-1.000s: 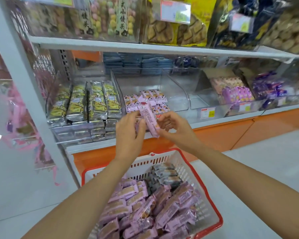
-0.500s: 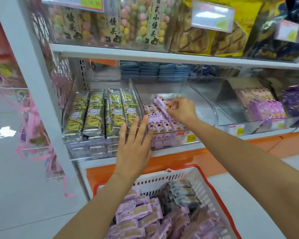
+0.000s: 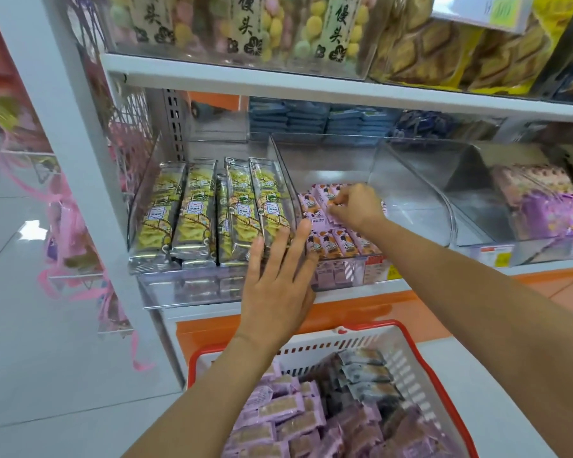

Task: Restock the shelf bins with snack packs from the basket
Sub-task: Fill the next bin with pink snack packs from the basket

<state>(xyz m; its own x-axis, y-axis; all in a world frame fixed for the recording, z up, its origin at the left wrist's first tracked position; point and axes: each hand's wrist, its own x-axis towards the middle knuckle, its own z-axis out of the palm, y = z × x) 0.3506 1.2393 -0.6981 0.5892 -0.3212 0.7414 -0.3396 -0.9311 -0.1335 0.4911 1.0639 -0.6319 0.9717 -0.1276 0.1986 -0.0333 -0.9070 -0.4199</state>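
Observation:
A white basket with a red rim [image 3: 425, 368] sits low in front of me, holding several pink snack packs [image 3: 278, 408] and a few grey ones [image 3: 364, 375]. On the middle shelf a clear bin [image 3: 411, 206] holds rows of pink snack packs [image 3: 344, 241]. My right hand [image 3: 356, 206] is inside that bin, fingers curled on a pink pack [image 3: 325, 201] lying on the row. My left hand [image 3: 278, 276] is flat with fingers spread, touching the bin's front left corner.
A clear bin to the left holds yellow-and-silver packs [image 3: 205, 213]. Further right is a bin of purple and pink packs [image 3: 549, 206]. A white shelf [image 3: 311, 84] overhangs the bins closely. A white upright post [image 3: 80, 160] stands at left, with pink ribbon beside it.
A second ago both hands held one pink pack above the basket. My right hand carried it into the bin and lowered it onto the row; my left hand let go and spread against the bin front.

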